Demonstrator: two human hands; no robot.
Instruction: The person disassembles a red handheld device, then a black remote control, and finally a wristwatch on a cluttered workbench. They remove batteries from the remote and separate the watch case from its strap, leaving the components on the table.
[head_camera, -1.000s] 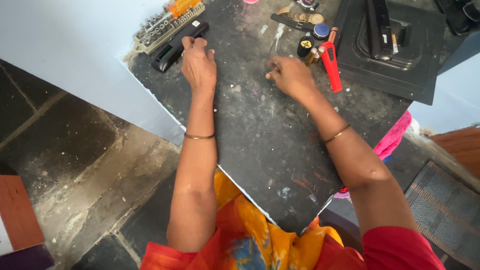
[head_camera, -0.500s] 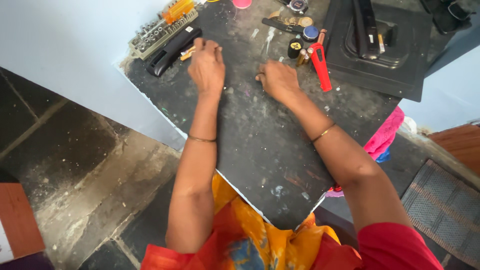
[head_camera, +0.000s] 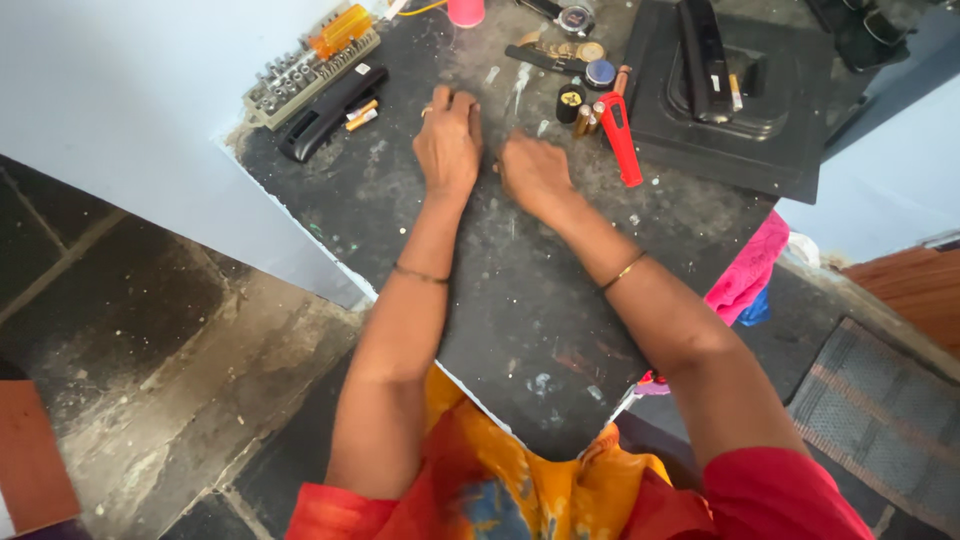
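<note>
Left hand: the left hand (head_camera: 448, 140) lies palm down on the dark table (head_camera: 520, 330), fingers curled loosely together; whether it pinches anything underneath cannot be told.
Right hand: the right hand (head_camera: 535, 172) rests just beside the left, knuckles up and fingers folded under; any small thing inside it is hidden.
Thing in hand: nothing shows between the two hands, only a bare, dusty patch of table.
Nearest tools: a red-handled tool (head_camera: 620, 137) lies just right of the right hand; a black case (head_camera: 330, 110) and a rack of screwdriver bits (head_camera: 310, 62) lie to the left of the left hand.
Further back: small round tins (head_camera: 585, 80) and a black moulded tray (head_camera: 750, 110) with a dark bar-shaped tool on it.
Progress: judging from this, no tool is taken up and no part is visibly opened or joined; the work looks barely begun or paused.
</note>
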